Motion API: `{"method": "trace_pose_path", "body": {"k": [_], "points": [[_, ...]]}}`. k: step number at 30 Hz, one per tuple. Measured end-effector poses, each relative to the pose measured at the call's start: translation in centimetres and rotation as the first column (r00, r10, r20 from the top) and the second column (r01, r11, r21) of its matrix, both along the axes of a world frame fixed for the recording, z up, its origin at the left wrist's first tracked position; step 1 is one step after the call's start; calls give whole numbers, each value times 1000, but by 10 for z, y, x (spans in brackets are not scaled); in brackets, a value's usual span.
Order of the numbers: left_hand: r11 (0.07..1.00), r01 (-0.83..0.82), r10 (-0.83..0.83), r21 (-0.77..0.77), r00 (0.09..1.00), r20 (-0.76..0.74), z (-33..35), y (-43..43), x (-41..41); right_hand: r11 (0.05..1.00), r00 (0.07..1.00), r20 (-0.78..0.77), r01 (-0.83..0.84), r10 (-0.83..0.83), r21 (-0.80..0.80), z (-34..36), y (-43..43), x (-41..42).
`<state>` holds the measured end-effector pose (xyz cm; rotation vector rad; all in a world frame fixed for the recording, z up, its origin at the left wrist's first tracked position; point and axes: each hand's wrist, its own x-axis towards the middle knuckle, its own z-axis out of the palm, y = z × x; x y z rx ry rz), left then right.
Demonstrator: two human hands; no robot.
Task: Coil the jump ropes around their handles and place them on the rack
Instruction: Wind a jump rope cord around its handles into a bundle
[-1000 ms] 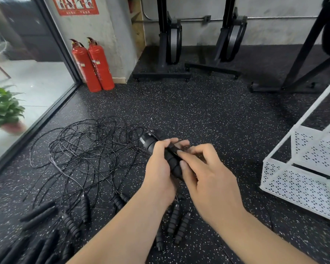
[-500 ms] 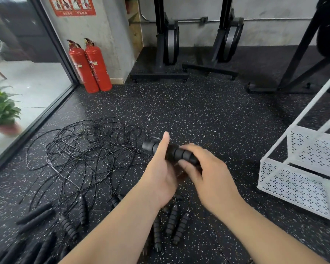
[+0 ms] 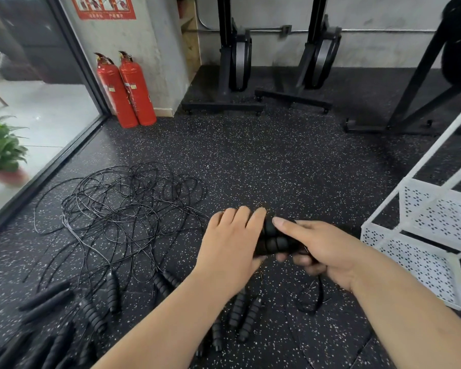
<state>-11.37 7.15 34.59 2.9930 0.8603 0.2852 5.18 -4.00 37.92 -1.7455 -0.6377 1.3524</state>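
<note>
Fingers of the left hand are draped over the top of the two foam handles and bent down round the far side, so that hand has them clamped together side by side. Right hand comes in from the other end, index finger lying straight along the top and the rest curled underneath, gripping too

I reckon holding both handles as one bundle is the whole point: you need a firm core to wind cord onto, and that straight index looks like it's pinning a turn so it doesn't spring off. Can't see how many wraps are on, the hands cover most of it

Handles sit right between the two sets of fingers, touching both, held up off the floor. A loop of rope drops from under the right hand, so the coiling isn't finished imo. White rack is near, off to the right. The big tangle of other ropes lies on the floor to the left, well apart
</note>
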Motion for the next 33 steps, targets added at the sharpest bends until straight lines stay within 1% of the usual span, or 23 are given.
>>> {"method": "trace_pose_path", "body": {"k": [3, 6, 8, 12, 15, 17, 19, 21, 23, 24, 27, 30, 33], "points": [[999, -38, 38, -16, 999, 9, 6, 0, -1, 1000, 998, -66, -21, 22, 16, -3, 0, 1], [990, -77, 79, -115, 997, 16, 12, -4, -2, 999, 993, -113, 36, -31, 40, -6, 1, -2], [981, -99, 103, -167, 995, 14, 13, -5, -2, 995, 992, -106, 77, -70, 64, -7, 2, -6], [977, -100, 103, -187, 995, 8, 14, -3, -5, 990, 992, -86, 99, -90, 100, -7, 2, -14], [968, -96, 96, -231, 995, -12, 14, -1, -6, 993, 997, 13, 73, -74, 91, -5, 3, -16], [959, -114, 118, -261, 993, 3, 15, 2, -6, 994, 989, 128, 70, -80, 83, -6, 4, -16], [944, -158, 168, -288, 986, 8, 16, 7, -8, 993, 961, 261, 63, -86, 96, -11, 6, -12], [926, -211, 224, -313, 975, 5, 17, 14, -10, 995, 890, 450, 23, -66, 100, -14, 5, -6], [906, -257, 273, -336, 962, -1, 16, 20, -12, 993, 744, 667, -103, 35, 64, -17, 2, -3], [898, -276, 292, -344, 956, -7, 15, 22, -13, 988, 679, 730, -152, 75, 39, -20, 1, -3], [871, -321, 335, -371, 942, -29, 14, 24, -13, 986, 582, 806, -167, 106, -10, -24, 1, -10], [838, -363, 375, -408, 925, -52, 14, 25, -13, 980, 432, 887, -178, 162, -93, -23, 3, -16], [815, -413, 418, -407, 905, -81, 15, 27, -15, 948, 339, 901, -258, 269, -185, -14, 4, -23]]}}
